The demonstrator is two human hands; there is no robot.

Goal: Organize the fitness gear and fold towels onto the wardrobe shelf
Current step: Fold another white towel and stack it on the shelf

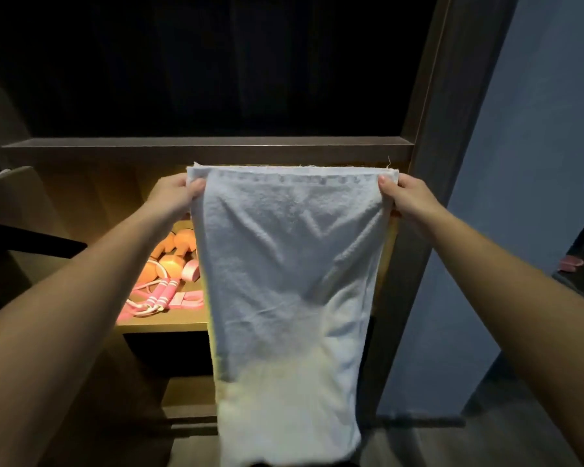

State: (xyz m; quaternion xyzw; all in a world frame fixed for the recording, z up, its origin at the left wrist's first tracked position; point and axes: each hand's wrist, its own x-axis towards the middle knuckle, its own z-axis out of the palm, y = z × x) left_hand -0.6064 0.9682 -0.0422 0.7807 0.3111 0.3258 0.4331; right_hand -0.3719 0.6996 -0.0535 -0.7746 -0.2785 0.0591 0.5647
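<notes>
Up in front of the wardrobe shelf (162,323), the towel (284,264) is pinched at both top corners by left hand (174,193) and right hand (407,197); it looks soft, floppy, light.

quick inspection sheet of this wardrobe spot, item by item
surface: lit wooden shelf, gear on its left part, right part hidden by towel
job's things: towel hangs lengthwise before the shelf; orange dumbbells, pink skipping rope, pink band roll lie on it
clutter: nothing seen
hands: left hand and right hand each pinch a top towel corner
cables: nothing seen
surroundings: dark upper compartment, blue wall at right
</notes>
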